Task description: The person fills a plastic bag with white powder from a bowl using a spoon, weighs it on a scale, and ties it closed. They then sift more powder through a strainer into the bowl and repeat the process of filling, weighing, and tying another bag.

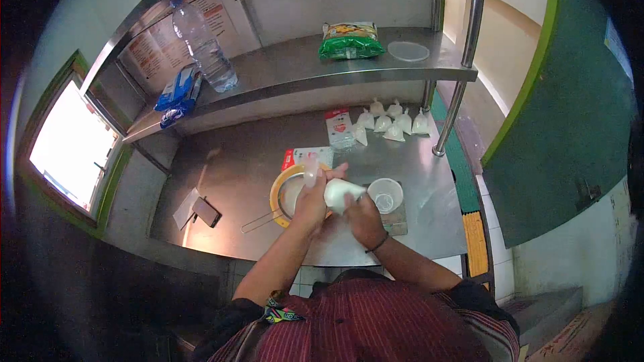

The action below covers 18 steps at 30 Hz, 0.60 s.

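In front of me, above the steel table (221, 154), both hands grip a clear plastic bag of white powder (337, 194). My left hand (311, 204) is closed around its left side, where clear plastic sticks up. My right hand (364, 221) is closed at the bag's right end, its fingers slightly blurred. Behind my left hand is a yellow bowl (276, 191) with a wire-handled strainer (258, 222), partly covered by my hand. Beside my right hand, a white plastic tub (386, 196) stands on what looks like a flat scale (397, 223).
Several tied bags of white powder (393, 133) stand at the back right, near a red-and-white box (339, 126). Another box (307, 157) lies behind the bowl. A phone (206, 212) lies on the left. The shelf above carries a water bottle (204, 47) and a green packet (350, 41).
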Tool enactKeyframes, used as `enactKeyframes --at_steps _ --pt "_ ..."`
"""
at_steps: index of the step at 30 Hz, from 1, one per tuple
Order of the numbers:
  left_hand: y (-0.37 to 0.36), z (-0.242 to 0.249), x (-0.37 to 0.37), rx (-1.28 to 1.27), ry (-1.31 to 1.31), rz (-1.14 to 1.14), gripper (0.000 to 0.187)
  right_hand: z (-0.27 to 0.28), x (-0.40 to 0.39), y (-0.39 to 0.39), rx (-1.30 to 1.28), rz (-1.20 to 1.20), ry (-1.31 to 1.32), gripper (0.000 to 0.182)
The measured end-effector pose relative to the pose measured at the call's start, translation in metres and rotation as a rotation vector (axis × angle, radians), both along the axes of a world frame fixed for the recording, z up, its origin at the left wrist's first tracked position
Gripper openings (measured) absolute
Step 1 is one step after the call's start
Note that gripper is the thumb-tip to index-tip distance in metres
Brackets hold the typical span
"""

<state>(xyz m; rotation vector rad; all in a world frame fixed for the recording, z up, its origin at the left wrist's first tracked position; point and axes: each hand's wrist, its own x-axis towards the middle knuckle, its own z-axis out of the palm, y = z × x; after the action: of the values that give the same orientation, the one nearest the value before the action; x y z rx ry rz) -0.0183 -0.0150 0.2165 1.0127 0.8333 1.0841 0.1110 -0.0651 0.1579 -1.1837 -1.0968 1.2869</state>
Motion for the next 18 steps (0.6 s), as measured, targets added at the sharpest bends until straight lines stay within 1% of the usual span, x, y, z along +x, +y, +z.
enactKeyframes --at_steps 1,2,3,4,6,7,9,10,12,13,14,15,16,17,18 --pt "0.001 -0.001 -0.005 0.071 0.105 -0.075 0.053 -0.001 0.002 0.000 0.000 -0.003 0.000 0.036" --pt "0.002 -0.003 -0.007 0.141 0.211 -0.150 0.053 -0.001 0.004 -0.001 0.026 0.058 -0.063 0.034" --pt "0.004 -0.005 -0.006 0.209 0.163 -0.173 0.052 -0.003 0.007 -0.003 0.051 0.119 -0.126 0.032" --pt "0.005 -0.008 -0.007 0.208 0.164 -0.176 0.052 -0.004 0.011 -0.004 0.077 0.179 -0.189 0.030" --pt "0.004 -0.014 -0.013 0.074 0.147 -0.142 0.052 -0.007 0.017 -0.005 0.130 0.303 -0.320 0.027" --pt "0.002 -0.016 -0.017 0.074 0.145 -0.142 0.052 -0.010 0.018 -0.006 0.129 0.303 -0.322 0.027" --pt "-0.001 -0.016 -0.025 -0.106 0.306 -0.140 0.053 -0.017 0.021 -0.008 0.482 -0.302 -0.469 0.029" --pt "-0.004 -0.011 -0.026 -0.107 0.304 -0.142 0.053 -0.005 0.027 -0.010 0.480 -0.304 -0.471 0.029" --pt "-0.013 -0.002 -0.026 -0.197 0.419 -0.257 0.047 0.027 0.043 -0.012 0.978 -0.144 -1.092 0.040" --pt "-0.017 -0.007 -0.025 -0.203 0.419 -0.221 0.035 0.039 0.043 -0.014 0.971 -0.141 -1.094 0.040" --pt "-0.012 -0.019 -0.029 -0.209 0.418 -0.226 0.035 0.049 0.041 -0.017 1.123 -0.032 -1.220 0.045" --pt "-0.004 -0.024 -0.031 0.170 0.606 -0.398 0.033 0.055 0.039 -0.017 1.274 0.082 -1.341 0.050" --pt "0.002 -0.029 -0.034 0.564 0.780 -0.564 0.033 0.054 0.040 -0.012 1.269 0.080 -1.343 0.050" --pt "0.002 -0.036 -0.035 0.566 0.780 -0.571 0.033 0.050 0.040 -0.004 1.288 0.132 -1.343 0.055" --pt "-0.009 -0.021 -0.030 0.755 0.876 -0.550 0.032 0.049 0.040 0.002 1.305 0.183 -1.341 0.061"
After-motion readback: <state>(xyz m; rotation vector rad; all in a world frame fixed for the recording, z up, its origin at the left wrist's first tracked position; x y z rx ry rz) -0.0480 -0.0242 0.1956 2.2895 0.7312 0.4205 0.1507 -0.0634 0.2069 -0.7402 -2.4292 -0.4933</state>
